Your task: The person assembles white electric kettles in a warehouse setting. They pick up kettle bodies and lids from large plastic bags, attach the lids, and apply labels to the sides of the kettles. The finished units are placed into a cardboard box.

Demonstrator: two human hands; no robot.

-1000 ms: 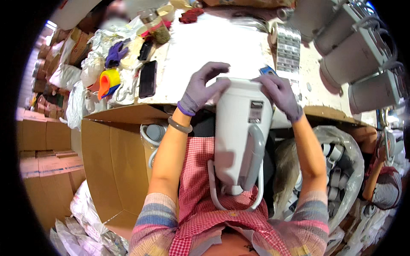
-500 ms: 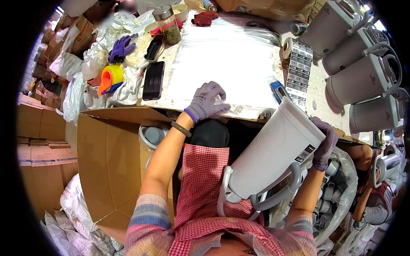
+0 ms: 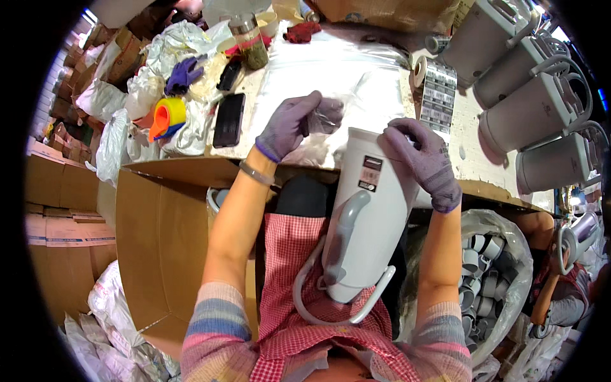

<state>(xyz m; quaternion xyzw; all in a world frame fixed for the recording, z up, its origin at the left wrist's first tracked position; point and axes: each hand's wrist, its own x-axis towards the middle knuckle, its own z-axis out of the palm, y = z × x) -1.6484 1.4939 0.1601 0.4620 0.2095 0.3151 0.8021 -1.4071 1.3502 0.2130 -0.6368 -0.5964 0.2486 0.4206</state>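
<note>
- Left hand (image 3: 285, 129), centre of frame: fingers closed on crumpled clear film (image 3: 326, 116), held up over the white stack (image 3: 318, 71). Half a second ago this hand lay lower, by the stack's near edge, with no film visible in it.
- Right hand (image 3: 425, 162), right of centre: fingers bent at the jug's rim. Cannot tell if it grips or just rests. It sits higher and further left than half a second ago.
- Jug (image 3: 382, 232), lower centre, over the lap. Earlier slanted, mouth to the right; now stands nearer vertical in frame, rim toward the table edge.
- Label (image 3: 370, 174) and grey handle (image 3: 349, 223) now face up, left of where they were.
- Hoop (image 3: 300, 296) at the base now swung out to the lower left.
- Unchanged: phone (image 3: 229, 121), upper left; label roll (image 3: 438, 95) and other jugs (image 3: 528, 114), upper right.
</note>
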